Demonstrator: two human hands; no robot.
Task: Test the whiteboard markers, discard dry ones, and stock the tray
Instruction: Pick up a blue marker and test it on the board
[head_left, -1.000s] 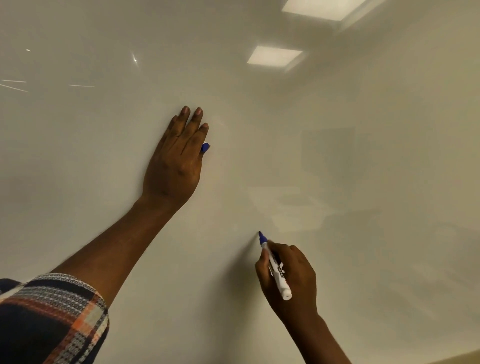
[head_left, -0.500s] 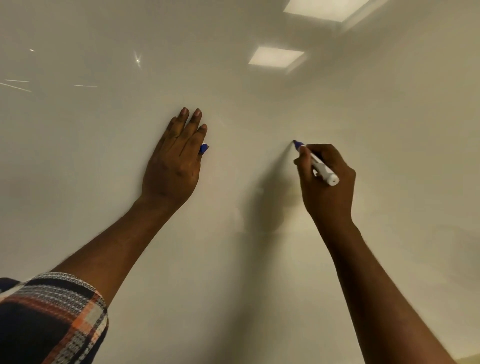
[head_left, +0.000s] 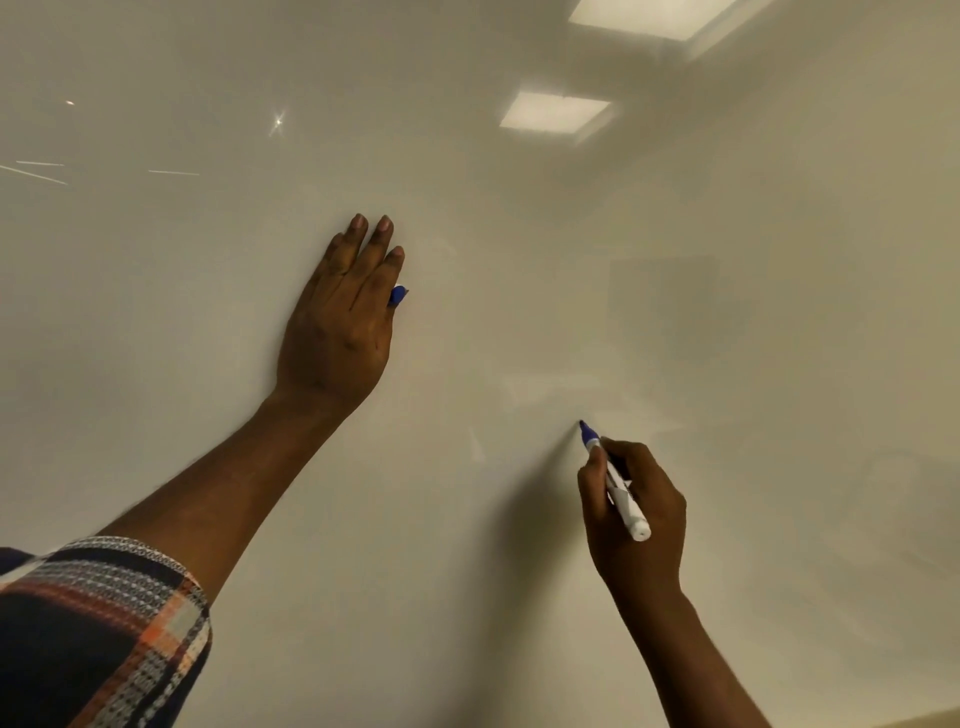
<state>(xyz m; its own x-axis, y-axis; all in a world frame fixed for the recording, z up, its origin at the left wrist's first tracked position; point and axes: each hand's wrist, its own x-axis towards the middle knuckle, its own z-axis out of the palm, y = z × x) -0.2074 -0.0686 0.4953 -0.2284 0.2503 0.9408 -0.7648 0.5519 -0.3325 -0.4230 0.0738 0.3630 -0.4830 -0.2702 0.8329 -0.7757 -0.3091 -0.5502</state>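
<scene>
Head view: right hand (head_left: 631, 514) pinched the marker (head_left: 618, 488) in curled fingers, its blue tip apparently against the whiteboard (head_left: 519, 597), toward the lower right; left hand (head_left: 340, 322) lay flat on the board, fingers straight, a blue cap (head_left: 398, 295) peeking from beneath; no ink line showed; a slow, firm stroke would probably best reveal dryness; bare board lay between the hands and rightward; only the lower right edge showed; no tray was visible.
</scene>
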